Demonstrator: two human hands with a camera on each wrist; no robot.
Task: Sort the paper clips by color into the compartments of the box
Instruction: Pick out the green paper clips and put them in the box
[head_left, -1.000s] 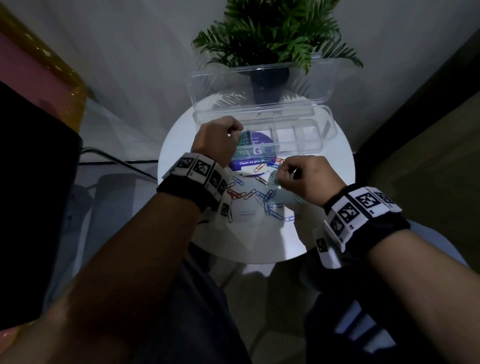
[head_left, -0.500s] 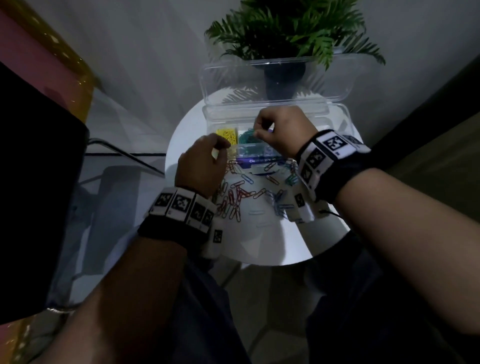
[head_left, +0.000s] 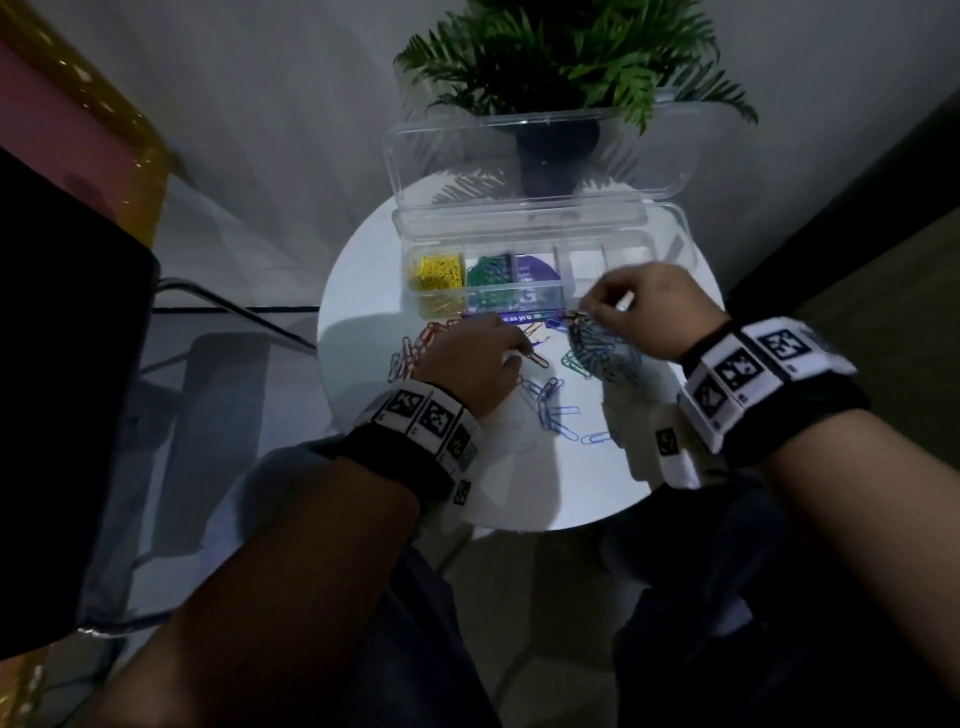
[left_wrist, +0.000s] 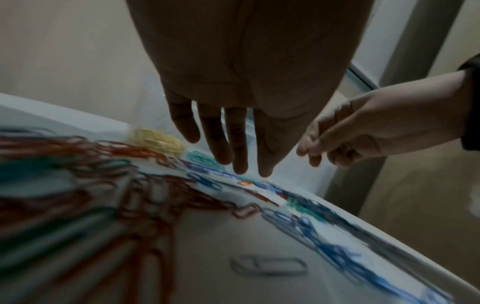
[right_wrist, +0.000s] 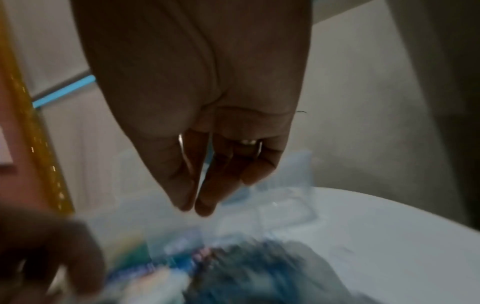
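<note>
Both grips sit low over the round white worktop (head_left: 498, 488). Left hand (head_left: 470, 361) hovers with fingers (left_wrist: 240, 144) straight and slightly spread, tips just above the scattered clips, holding nothing. Right hand (head_left: 647, 312) has thumb and forefinger drawn together at the far edge of the blue heap; the wrist view is blurred there, and whether a clip is caught between the tips cannot be told.

Loose paper clips (head_left: 550, 400) lie spread across the worktop in front of the box: a reddish-orange cluster (head_left: 415, 348) to the left, partly under the left hand, blue ones in the middle and near edge, and a dense blue-and-green heap (head_left: 597, 353) under the right hand. One pale clip (left_wrist: 269, 265) lies apart, nearer the camera in the left wrist view.

A clear plastic box (head_left: 623, 228) stands at the far side, its lid (head_left: 540, 156) tipped up and back. Its leftmost compartment holds yellow clips (head_left: 435, 273); the next holds green clips (head_left: 488, 273). Compartments further right look clear. A purple printed label (head_left: 535, 270) shows through the box. Behind it stands a potted fern (head_left: 561, 67).
</note>
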